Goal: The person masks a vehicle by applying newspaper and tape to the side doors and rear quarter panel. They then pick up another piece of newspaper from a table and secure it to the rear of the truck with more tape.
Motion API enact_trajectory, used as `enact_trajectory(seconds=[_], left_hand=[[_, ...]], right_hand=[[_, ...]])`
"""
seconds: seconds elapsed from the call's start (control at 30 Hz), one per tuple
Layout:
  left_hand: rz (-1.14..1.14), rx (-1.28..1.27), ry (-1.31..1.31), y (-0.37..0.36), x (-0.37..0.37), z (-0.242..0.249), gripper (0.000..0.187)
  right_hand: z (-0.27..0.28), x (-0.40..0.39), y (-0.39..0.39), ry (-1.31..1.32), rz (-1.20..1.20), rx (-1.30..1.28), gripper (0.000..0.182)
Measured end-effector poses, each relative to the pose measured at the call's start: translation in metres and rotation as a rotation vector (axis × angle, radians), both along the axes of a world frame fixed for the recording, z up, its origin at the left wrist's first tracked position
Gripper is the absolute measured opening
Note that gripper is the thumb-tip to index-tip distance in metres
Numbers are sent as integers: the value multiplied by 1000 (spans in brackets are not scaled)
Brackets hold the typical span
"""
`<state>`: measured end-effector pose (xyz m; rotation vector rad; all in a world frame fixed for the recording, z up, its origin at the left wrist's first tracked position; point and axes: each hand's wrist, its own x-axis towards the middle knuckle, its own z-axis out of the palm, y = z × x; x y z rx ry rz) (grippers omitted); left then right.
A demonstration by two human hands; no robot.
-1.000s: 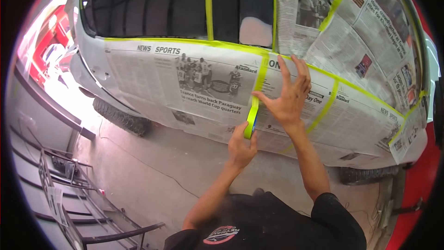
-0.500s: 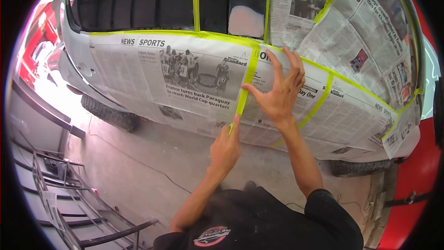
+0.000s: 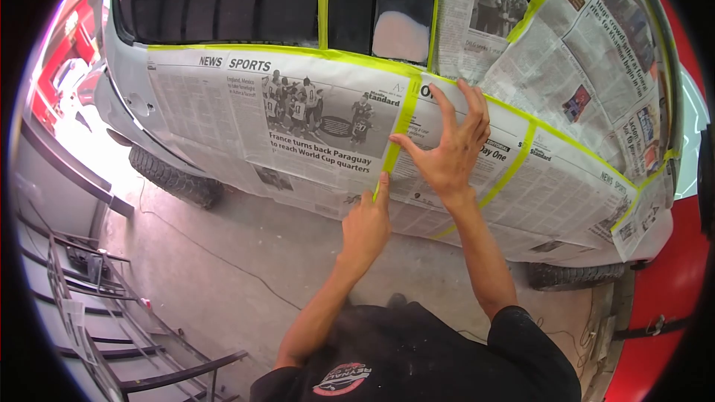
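Newspaper sheets (image 3: 216, 115) cover the side of a vehicle, joined by yellow-green tape. One tape strip (image 3: 403, 120) runs down the seam between two sheets. My left hand (image 3: 365, 222) is at the lower end of this strip, its index finger pointing up along the tape and its other fingers curled, with a bit of tape at the fingertips. My right hand (image 3: 453, 145) lies spread on the newspaper to the right of the seam, thumb touching the strip and fingertips near the upper tape line.
Dark windows (image 3: 216, 0) edged with tape are above the paper. Two tires (image 3: 175, 179) show below the vehicle. A metal rack (image 3: 112, 313) stands at lower left. A cable (image 3: 223, 260) crosses the floor. A red panel (image 3: 663, 290) is at right.
My left hand has moved slightly up along the seam strip, and the loose tape end below its fingertip no longer shows. My right hand stays in place. The view has shifted slightly.
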<state>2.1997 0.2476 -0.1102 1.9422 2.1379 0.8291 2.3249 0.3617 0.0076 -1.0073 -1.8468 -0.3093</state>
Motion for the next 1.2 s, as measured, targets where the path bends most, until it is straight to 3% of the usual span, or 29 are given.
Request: enact_trajectory(seconds=[0.3,0.5,0.7,0.9,1.0,1.2], left_hand=[[23,42,32,3,0,-2,66],[-59,66,-51,-1,-12,-9,68],[-60,309,-682,-32,-10,-63,52],[-96,476,-683,-46,-13,-99,48],[57,324,-895,-42,-10,-87,47],[255,144,-884,-17,-11,-100,36]], right_hand=[[-84,-13,-9,-11,5,59,109],[-93,-15,-8,24,14,44,113],[-92,-12,-10,-30,-10,8,119],[-88,-15,-12,-3,-12,-16,117],[-88,-16,-14,5,-10,-19,117],[-90,-15,-10,-14,-4,15,118]])
